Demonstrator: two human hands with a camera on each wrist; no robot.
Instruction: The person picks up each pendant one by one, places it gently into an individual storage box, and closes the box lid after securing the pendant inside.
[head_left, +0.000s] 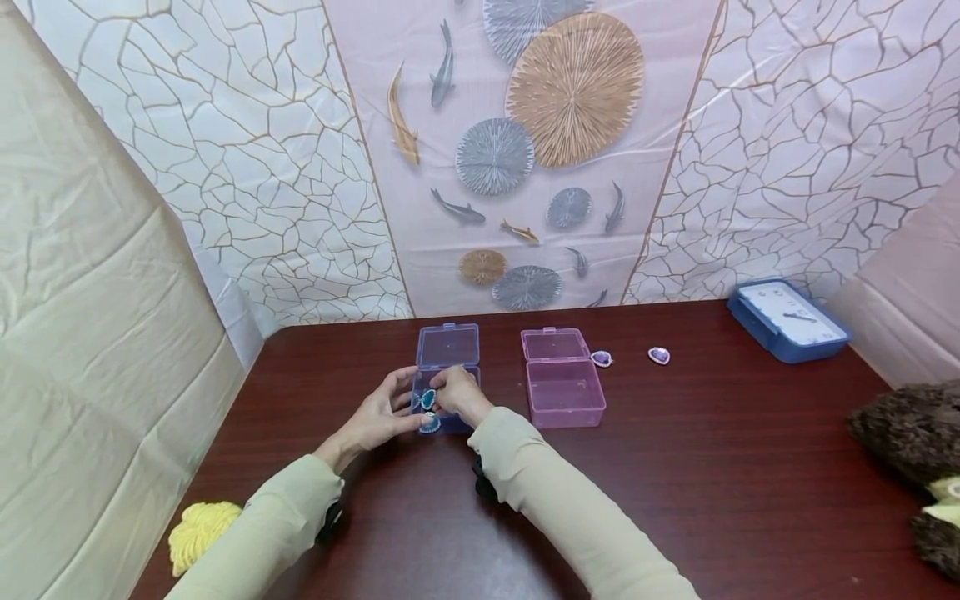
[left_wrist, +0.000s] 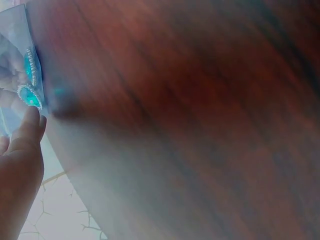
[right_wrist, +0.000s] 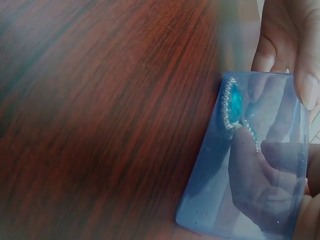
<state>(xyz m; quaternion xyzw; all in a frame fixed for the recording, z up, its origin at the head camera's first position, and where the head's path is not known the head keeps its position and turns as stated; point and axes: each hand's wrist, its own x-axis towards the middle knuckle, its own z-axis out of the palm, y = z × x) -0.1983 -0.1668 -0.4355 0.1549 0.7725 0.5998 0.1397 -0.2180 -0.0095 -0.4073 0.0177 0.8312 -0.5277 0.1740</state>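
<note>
The right hand [head_left: 459, 396] pinches a teal gem [head_left: 428, 398], faceted and rimmed with pale beading, inside an open blue see-through box [head_left: 448, 346] just below the frame's centre. A similar second gem [head_left: 430, 423] lies at the box's front wall. The left hand [head_left: 378, 417] grips the front left corner, thumb at the rim. The lid leans back near the rear edge of the dark red-brown tabletop [head_left: 697, 467]. A narrow strip of wood separates an open pink box [head_left: 567, 417] to the right; from there, wood stretches widely toward the lower right.
</note>
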